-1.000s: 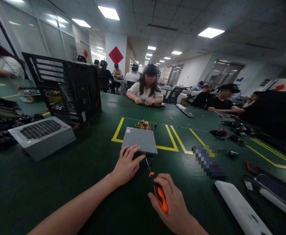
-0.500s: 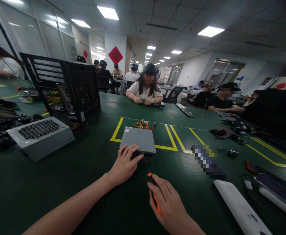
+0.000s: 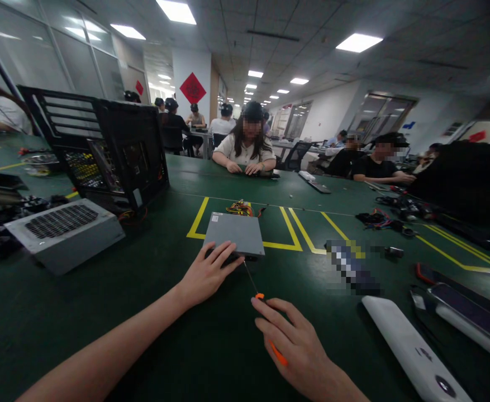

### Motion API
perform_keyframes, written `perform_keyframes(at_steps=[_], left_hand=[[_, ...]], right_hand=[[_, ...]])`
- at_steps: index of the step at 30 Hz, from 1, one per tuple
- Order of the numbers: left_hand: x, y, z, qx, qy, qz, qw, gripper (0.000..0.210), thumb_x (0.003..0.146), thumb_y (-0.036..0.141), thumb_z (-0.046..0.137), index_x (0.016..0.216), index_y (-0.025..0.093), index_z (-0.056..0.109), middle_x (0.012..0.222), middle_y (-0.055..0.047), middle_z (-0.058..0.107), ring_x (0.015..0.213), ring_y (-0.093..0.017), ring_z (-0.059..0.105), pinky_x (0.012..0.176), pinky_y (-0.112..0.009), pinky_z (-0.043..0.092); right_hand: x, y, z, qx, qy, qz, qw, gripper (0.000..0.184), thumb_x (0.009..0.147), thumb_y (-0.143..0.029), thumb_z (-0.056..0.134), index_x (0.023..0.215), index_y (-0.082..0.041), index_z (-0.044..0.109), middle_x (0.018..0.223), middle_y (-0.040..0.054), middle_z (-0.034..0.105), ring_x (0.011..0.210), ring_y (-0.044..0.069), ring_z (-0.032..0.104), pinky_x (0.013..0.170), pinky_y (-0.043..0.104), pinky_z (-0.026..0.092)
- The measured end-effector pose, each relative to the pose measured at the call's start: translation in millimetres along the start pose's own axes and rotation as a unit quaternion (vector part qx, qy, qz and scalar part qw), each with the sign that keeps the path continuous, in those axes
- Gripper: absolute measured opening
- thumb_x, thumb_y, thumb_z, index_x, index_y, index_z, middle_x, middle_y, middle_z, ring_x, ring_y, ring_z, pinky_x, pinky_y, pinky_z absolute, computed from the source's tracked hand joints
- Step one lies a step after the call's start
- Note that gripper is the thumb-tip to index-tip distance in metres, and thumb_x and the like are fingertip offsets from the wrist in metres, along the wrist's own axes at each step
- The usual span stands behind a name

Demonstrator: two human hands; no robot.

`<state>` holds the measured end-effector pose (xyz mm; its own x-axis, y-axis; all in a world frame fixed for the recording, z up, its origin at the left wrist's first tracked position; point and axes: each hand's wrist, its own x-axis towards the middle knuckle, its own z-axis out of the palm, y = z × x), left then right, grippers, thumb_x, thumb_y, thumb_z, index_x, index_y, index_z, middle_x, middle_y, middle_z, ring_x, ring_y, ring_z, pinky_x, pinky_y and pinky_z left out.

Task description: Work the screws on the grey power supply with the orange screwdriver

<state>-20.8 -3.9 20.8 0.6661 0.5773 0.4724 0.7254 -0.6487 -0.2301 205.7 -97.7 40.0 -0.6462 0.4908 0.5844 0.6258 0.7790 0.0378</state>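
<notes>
A flat grey computer power supply [image 3: 240, 231] lies on the green table in front of me, its bundled coloured cables [image 3: 241, 208] at the far side. My left hand [image 3: 203, 276] grips its near left edge, fingers over the top and front. In my right hand [image 3: 295, 340] is a screwdriver [image 3: 260, 296] with an orange and black handle, mostly covered by the fingers. Its thin shaft slants up to the near face of the power supply, beside my left index fingertip. Whether the tip sits in a screw, I cannot tell.
A second power supply [image 3: 66, 234] stands at the left, with a black computer case [image 3: 133, 151] behind it. On the right are a white oblong device [image 3: 412, 346], a dark phone-like device [image 3: 471, 312] and tangled cables [image 3: 379, 220]. Across the table sits a person [image 3: 245, 145].
The screwdriver now slants more, its handle lower and further right along with my right hand. My left hand keeps its grip on the power supply. The whole view has shifted slightly.
</notes>
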Motion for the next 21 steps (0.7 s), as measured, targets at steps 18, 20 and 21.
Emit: perform_keyframes(at_steps=[18, 20, 21], left_hand=[[-21.9, 52.4, -3.8, -0.408, -0.034, -0.206, 0.889, 0.04, 0.087, 0.023, 0.039, 0.127, 0.026, 0.039, 0.134, -0.009, 0.039, 0.122, -0.02, 0.04, 0.096, -0.039, 0.041], [-16.1, 54.4, 4.9, -0.552, -0.034, -0.261, 0.791, 0.034, 0.089, 0.026, 0.036, 0.121, 0.021, 0.044, 0.125, -0.01, 0.049, 0.111, -0.018, 0.051, 0.092, -0.036, 0.045], [-12.2, 54.9, 9.1, -0.611, -0.034, -0.29, 0.735, 0.032, 0.089, 0.028, 0.035, 0.119, 0.02, 0.046, 0.122, -0.011, 0.052, 0.108, -0.018, 0.054, 0.09, -0.036, 0.046]], right_hand=[[-10.5, 82.8, 31.4, 0.143, -0.033, 0.304, 0.942, 0.022, 0.077, -0.031, 0.055, 0.095, -0.019, 0.061, 0.115, 0.0086, 0.057, 0.12, 0.027, 0.04, 0.101, 0.055, 0.025], [14.6, 93.0, 42.6, 0.325, 0.046, 0.405, 0.853, 0.027, 0.073, -0.037, 0.06, 0.093, -0.019, 0.061, 0.111, 0.0077, 0.058, 0.116, 0.024, 0.044, 0.104, 0.049, 0.023], [29.1, 98.9, 50.6, 0.358, 0.06, 0.425, 0.829, 0.031, 0.074, -0.042, 0.057, 0.095, -0.019, 0.059, 0.107, 0.0074, 0.059, 0.111, 0.024, 0.048, 0.101, 0.048, 0.028]])
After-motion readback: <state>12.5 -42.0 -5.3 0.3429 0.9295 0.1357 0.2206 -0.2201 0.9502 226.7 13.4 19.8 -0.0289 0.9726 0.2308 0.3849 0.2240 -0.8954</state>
